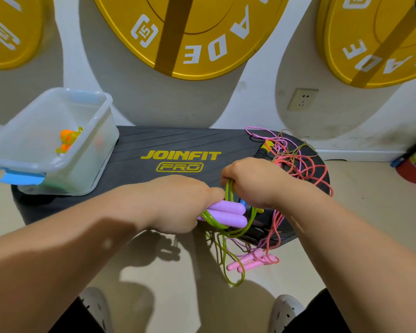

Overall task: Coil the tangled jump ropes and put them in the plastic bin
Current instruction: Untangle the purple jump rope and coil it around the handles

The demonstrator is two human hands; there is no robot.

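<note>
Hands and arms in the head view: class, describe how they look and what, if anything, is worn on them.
Both forearms are bare to the frame edge: no sleeves, gloves, watch or rings visible on the left hand or right hand. Shadows fall across the left forearm.

a gym: yellow weight plates (pixel 192 32) hang on the far wall above a black joinfit pro step platform (pixel 178 150).

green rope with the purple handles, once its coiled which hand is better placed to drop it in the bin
Left, probably. The left hand already grips the purple handles, and the plastic bin sits on its side of the black board. The right hand holds the green rope loops, farther from the bin.
</note>
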